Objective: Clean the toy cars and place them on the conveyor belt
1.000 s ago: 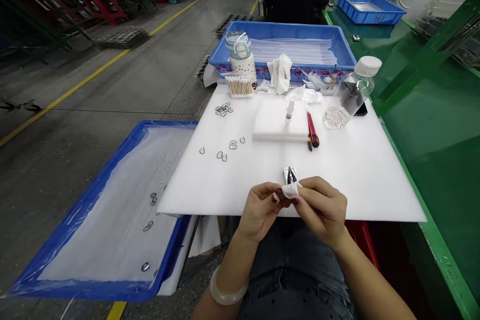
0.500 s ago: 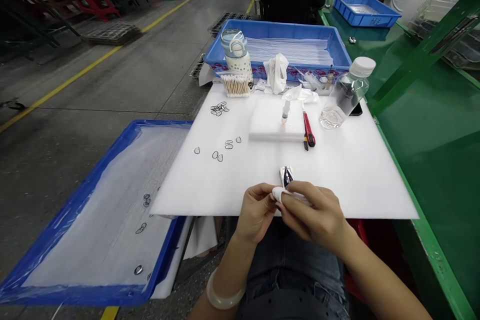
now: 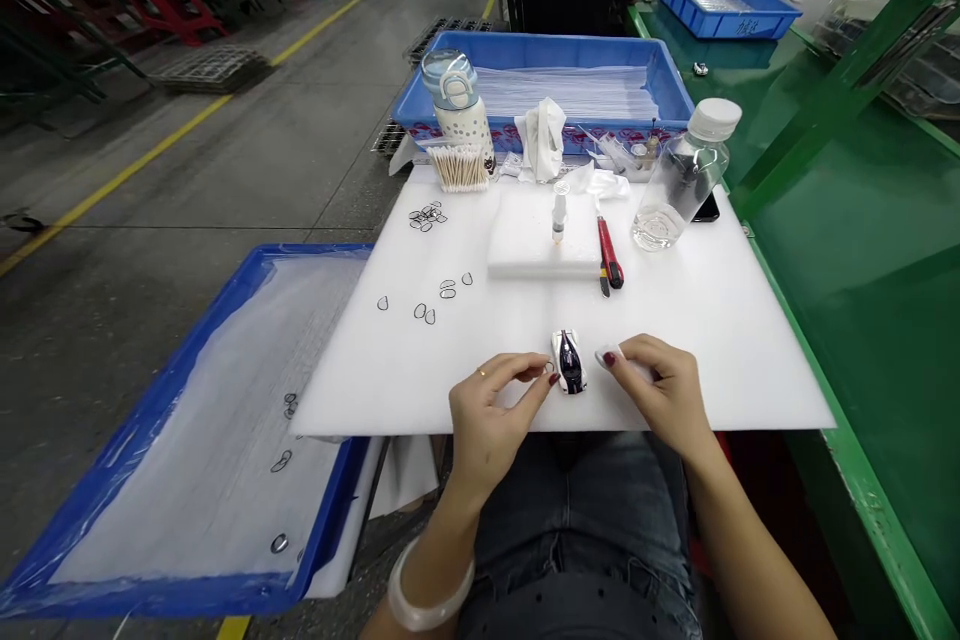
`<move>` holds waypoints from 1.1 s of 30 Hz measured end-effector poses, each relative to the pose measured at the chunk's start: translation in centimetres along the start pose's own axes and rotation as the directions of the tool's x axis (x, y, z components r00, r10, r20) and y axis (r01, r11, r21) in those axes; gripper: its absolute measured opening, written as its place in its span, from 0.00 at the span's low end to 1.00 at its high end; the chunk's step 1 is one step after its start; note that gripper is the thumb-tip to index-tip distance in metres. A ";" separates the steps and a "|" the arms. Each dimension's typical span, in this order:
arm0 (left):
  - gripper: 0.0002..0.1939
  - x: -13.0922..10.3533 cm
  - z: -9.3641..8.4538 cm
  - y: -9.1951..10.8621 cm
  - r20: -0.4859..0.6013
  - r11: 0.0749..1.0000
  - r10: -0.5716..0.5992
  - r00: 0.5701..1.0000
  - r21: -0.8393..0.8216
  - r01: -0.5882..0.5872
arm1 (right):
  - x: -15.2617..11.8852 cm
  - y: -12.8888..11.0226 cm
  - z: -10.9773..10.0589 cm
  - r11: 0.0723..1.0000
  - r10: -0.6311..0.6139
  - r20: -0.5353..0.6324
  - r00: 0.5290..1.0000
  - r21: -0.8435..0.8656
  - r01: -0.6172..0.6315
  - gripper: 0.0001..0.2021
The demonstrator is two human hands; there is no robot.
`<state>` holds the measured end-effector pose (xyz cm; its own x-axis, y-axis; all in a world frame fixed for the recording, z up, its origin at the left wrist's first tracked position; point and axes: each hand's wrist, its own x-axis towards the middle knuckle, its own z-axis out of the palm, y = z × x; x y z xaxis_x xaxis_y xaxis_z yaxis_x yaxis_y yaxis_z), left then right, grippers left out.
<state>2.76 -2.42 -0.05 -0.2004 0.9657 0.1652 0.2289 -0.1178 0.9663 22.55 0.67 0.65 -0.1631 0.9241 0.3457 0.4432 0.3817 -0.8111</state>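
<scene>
My left hand [image 3: 491,410] pinches a small dark oval ring [image 3: 550,367] between thumb and fingertips, just left of a toy car. The white and black toy car [image 3: 568,362] lies on the white foam sheet [image 3: 720,340] near its front edge. On the car's other side, my right hand [image 3: 664,390] is closed on a small piece of white cloth [image 3: 606,354], partly hidden by the fingers. Several loose oval rings [image 3: 425,314] are spread over the left of the sheet, with a small pile of rings [image 3: 427,216] farther back.
A foam block [image 3: 525,245] bears an upright syringe [image 3: 559,215]; a red utility knife [image 3: 610,255] lies beside it. Behind stand a plastic bottle [image 3: 686,180], cotton swabs [image 3: 457,170], a tumbler [image 3: 457,100] and a blue tray [image 3: 675,85]. A lined blue tray [image 3: 187,440] is at left.
My hands have moved apart, the left to the left with the ring, the right to the right with the white cloth. The toy car now shows fully between them. The view has shifted slightly.
</scene>
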 end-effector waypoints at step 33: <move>0.11 0.5 1.2 -0.3 0.130 0.942 0.147 0.981 0.283 -0.179 | 0.5 0.3 1.5 0.986 0.042 0.105 0.994 -0.164 -0.025 0.06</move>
<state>3.73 -1.59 -0.44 -0.0388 0.9598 0.2781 0.5214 -0.2180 0.8250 21.27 1.24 -0.13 -0.2355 0.9365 0.2597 0.5856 0.3500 -0.7311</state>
